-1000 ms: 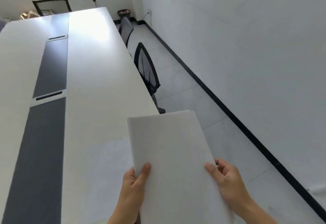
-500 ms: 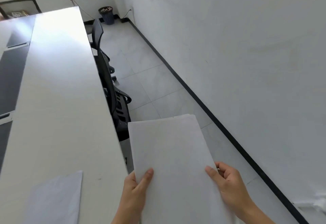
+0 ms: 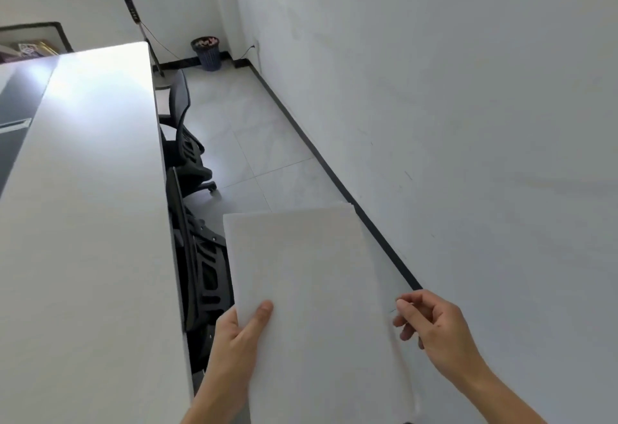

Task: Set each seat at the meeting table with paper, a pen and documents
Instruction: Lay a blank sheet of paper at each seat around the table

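Paper stack (image 3: 311, 296) — left thumb on top; right fingers (image 3: 406, 318) perhaps touching.

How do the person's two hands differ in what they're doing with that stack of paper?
The left hand grips the stack of paper at its lower left, thumb flat on top; the right hand is just off the right edge, fingers loosely curled, and seems to hold nothing. So the left hand carries the stack while the right looks free. Both are bare and raised over the floor beside the table.

The left hand (image 3: 239, 340) grips a stack of white paper (image 3: 314, 306) by its left edge, thumb on top. The right hand (image 3: 434, 330) hovers beside the right edge, fingers (image 3: 406, 323) curled. Black chairs (image 3: 200, 256) stand against the white worktop (image 3: 87, 223).
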{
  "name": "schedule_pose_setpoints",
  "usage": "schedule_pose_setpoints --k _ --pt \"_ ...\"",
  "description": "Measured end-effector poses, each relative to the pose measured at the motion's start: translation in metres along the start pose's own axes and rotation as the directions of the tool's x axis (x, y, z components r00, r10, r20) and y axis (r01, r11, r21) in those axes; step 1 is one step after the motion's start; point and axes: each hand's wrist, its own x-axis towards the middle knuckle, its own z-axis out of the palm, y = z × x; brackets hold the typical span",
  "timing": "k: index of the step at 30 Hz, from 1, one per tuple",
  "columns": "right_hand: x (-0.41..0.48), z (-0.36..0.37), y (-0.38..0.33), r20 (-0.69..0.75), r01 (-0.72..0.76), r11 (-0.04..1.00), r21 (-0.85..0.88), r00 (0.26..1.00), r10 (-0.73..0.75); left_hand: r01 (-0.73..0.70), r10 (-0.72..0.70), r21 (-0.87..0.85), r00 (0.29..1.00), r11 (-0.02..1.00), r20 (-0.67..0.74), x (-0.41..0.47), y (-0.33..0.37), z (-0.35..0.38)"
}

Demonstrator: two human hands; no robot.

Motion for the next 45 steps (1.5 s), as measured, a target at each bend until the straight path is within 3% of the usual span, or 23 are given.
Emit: schedule_pose_setpoints --k 4,14,17,23,28,33,40,45 --pt "0.067 0.003 -0.013 0.006 -0.032 0.999 -0.016 0.999 0.032 -0.016 0.015 -0.008 0.999 1.0 -0.035 0.055 0.039 0.012" --pt "0.305 0.026 -0.056 0.155 -0.052 0.996 -0.075 0.986 0.063 -0.028 0.014 -0.035 0.938 0.999 -0.345 0.206 0.1 0.042" --pt "0.38 0.049 -0.098 0.284 0.024 0.993 -0.112 0.959 0.009 -0.085 0.055 -0.051 0.898 0.995 -0.438 0.243 0.129 0.051" --pt "0.484 0.116 -0.189 0.494 0.195 0.968 -0.157 0.865 -0.094 -0.136 -0.007 -0.183 0.784 0.974 -0.62 0.283 0.159 0.047" --pt "0.521 0.194 -0.224 0.6 0.24 0.962 -0.131 0.791 -0.116 -0.171 -0.028 -0.195 0.679 0.966 -0.734 0.313 0.177 0.01" --pt "0.513 0.275 -0.249 0.685 0.183 0.98 -0.073 0.723 -0.084 -0.206 -0.013 -0.186 0.636 0.961 -0.772 0.337 0.204 -0.044" --pt "0.492 0.363 -0.294 0.835 0.084 0.996 -0.02 0.549 -0.029 -0.267 -0.011 -0.231 0.633 0.936 -0.774 0.36 0.23 -0.095" --pt "0.495 0.399 -0.32 0.869 0.106 0.994 0.008 0.491 -0.059 -0.324 -0.054 -0.274 0.551 0.905 -0.833 0.364 0.234 -0.113"
